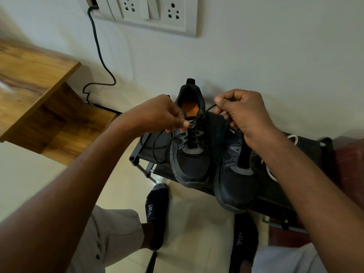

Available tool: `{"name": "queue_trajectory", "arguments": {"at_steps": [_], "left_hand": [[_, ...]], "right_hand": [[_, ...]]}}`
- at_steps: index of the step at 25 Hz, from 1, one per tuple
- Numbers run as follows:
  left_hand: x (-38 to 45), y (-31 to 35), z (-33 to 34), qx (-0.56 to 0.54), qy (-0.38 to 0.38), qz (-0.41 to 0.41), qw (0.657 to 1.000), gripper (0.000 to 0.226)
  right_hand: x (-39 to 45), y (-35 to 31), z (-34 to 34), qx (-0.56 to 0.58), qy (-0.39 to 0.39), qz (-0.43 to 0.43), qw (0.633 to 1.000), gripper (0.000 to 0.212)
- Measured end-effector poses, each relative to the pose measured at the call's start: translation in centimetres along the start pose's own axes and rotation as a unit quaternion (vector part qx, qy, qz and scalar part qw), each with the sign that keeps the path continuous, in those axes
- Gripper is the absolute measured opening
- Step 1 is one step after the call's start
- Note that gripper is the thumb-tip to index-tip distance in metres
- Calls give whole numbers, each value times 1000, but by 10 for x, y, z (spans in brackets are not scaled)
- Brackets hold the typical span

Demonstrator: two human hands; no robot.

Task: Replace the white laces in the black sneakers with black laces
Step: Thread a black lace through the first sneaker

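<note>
Two black sneakers stand side by side on a black rack, toes toward me. The left sneaker carries a black lace threaded through its eyelets, with a loose loop trailing off to its left. My left hand pinches the lace at the upper eyelets. My right hand pinches the other lace end, drawn taut up and to the right. The right sneaker has bare eyelets with no lace. A white lace lies on the rack to the right, partly hidden by my right forearm.
The rack stands against a white wall with a socket panel and a black cable hanging down. A wooden shelf unit is at the left. My socked feet rest on the tiled floor below the rack.
</note>
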State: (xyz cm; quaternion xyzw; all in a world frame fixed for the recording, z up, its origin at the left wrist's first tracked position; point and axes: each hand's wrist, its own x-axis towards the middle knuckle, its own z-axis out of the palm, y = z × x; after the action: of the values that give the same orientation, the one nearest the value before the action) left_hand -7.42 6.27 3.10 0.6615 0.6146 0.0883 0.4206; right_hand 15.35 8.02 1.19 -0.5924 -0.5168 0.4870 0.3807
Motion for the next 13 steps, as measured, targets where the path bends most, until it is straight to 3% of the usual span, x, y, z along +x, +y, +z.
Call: {"name": "queue_trajectory", "arguments": {"at_steps": [5, 9, 13], "left_hand": [[6, 15, 11, -98, 68, 63, 991, 27], [6, 11, 13, -136, 49, 46, 988, 10], [8, 9, 14, -169, 57, 51, 983, 8]], "right_hand": [[-3, -4, 10, -29, -113, -17, 993, 14], [-2, -2, 14, -10, -63, -8, 998, 9], [-2, 1, 22, -11, -87, -1, 996, 5]]}}
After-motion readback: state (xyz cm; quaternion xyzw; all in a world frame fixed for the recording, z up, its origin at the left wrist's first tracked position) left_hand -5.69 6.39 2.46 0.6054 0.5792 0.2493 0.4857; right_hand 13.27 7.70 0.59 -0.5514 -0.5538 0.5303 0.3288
